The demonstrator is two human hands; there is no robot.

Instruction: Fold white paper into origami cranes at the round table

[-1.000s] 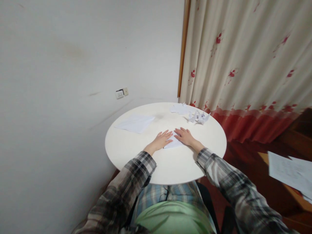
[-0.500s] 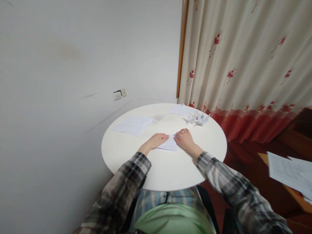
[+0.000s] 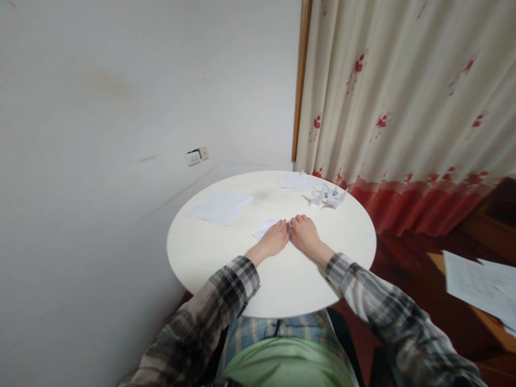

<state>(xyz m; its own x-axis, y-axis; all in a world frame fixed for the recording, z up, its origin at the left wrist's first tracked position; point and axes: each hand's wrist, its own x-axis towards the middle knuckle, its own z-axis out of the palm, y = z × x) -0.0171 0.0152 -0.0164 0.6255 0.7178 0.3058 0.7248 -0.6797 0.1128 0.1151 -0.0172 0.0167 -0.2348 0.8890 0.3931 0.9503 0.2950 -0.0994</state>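
Observation:
My left hand [image 3: 275,239] and my right hand [image 3: 305,234] lie side by side, touching, on a small white folded paper [image 3: 264,228] in the middle of the round white table [image 3: 226,258]. Only the paper's left corner shows from under my left hand. The fingers of my left hand lie flat on it. My right hand's fingers are curled down against the paper, and its far part is hidden beneath them.
A flat white sheet [image 3: 220,207] lies at the table's left. Further papers [image 3: 296,181] and crumpled folded paper pieces [image 3: 328,196] sit at the far edge by the curtain [image 3: 403,107]. A wooden surface with printed sheets [image 3: 479,285] stands to the right.
My hands have come together over the folded paper, and my left hand has shifted right onto it. The paper now shows only at its left corner.

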